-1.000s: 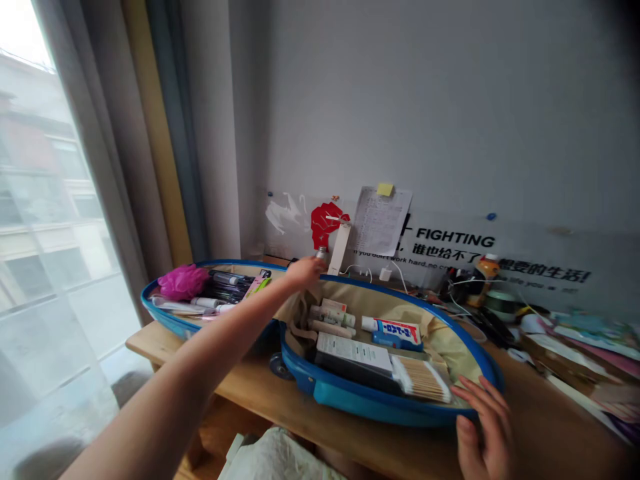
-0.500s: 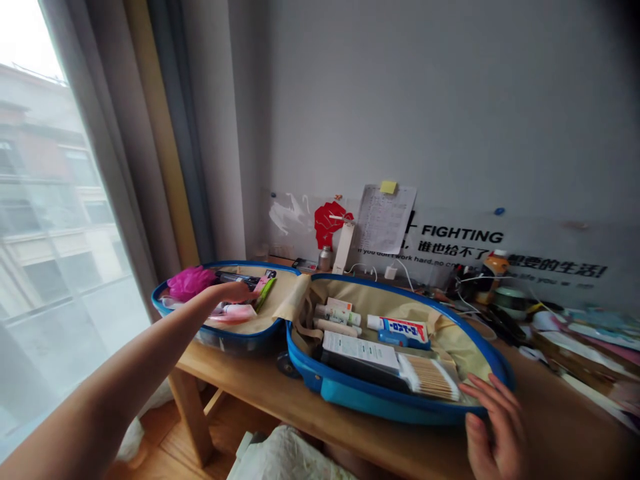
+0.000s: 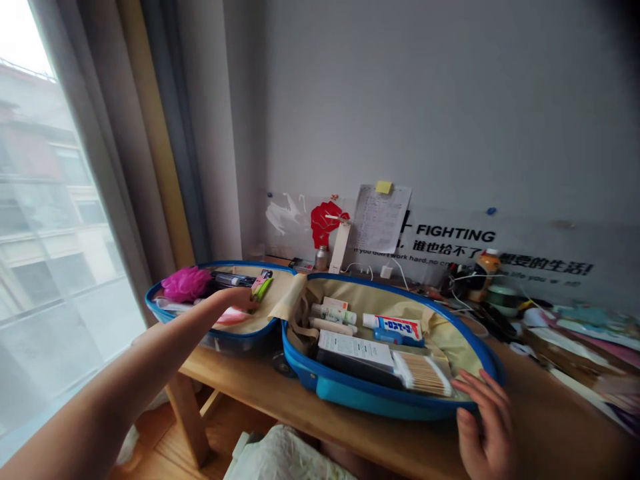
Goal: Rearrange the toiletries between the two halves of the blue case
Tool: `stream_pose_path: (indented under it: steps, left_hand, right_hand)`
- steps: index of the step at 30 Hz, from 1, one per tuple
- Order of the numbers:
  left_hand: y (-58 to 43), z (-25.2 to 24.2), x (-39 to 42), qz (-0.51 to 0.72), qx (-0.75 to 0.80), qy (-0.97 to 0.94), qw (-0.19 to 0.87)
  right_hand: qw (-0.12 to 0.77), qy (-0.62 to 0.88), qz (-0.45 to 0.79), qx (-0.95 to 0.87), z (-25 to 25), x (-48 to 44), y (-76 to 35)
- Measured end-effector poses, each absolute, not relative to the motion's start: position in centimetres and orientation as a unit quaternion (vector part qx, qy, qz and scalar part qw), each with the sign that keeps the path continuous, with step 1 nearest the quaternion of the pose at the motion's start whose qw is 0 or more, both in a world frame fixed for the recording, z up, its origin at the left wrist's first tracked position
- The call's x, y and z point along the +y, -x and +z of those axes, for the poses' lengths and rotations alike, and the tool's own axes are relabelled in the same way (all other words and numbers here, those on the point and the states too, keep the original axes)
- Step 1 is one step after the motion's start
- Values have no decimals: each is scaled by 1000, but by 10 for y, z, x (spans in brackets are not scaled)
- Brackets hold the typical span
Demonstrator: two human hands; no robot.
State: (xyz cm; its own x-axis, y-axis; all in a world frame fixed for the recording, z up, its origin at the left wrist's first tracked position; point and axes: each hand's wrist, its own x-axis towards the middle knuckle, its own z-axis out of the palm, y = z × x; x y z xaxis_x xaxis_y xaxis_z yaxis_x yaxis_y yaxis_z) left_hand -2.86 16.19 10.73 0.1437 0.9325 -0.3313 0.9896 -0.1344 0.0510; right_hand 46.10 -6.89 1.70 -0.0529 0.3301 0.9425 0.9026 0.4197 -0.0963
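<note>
A blue suitcase (image 3: 360,395) lies unfolded into two halves. My left hand (image 3: 241,299) reaches into the left half. Its fingertips are at a slim bright green item with some pink (image 3: 262,288); whether they grip it is hidden. A magenta bath puff (image 3: 186,285), dark tubes (image 3: 231,280) and a pink item (image 3: 233,316) lie around that hand. At the right half's near right rim my right hand (image 3: 486,417) rests with fingers apart, holding nothing. A bundle of cotton swabs (image 3: 425,375) lies just left of it, beside a black-and-white box (image 3: 355,349).
A toothpaste tube (image 3: 396,326), a blue item (image 3: 399,338) and small tubes (image 3: 334,315) lie in the right half. The wooden desk (image 3: 250,387) carries a bottle (image 3: 484,273), cables and clutter at right. A curtain (image 3: 100,133) hangs left by the window.
My left hand has shifted slightly down and right onto the green item, covering its lower end. The whole view has moved a little. My right hand stays at the rim.
</note>
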Motion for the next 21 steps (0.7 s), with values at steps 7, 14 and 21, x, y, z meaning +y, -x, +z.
stream_pose_path:
  steps: [7,14,21]
  left_hand:
    - [28,104,155,-82,627,-762,142]
    - [17,124,152,52,635,-755,152]
    - [-49,182,155,242,553,-761,237]
  right_hand:
    - [509,458,-286,-670,20,-69,-459]
    - [501,460,-281,-677,19,-70,-460]
    - [500,460,-276,-679,21,-72,-459]
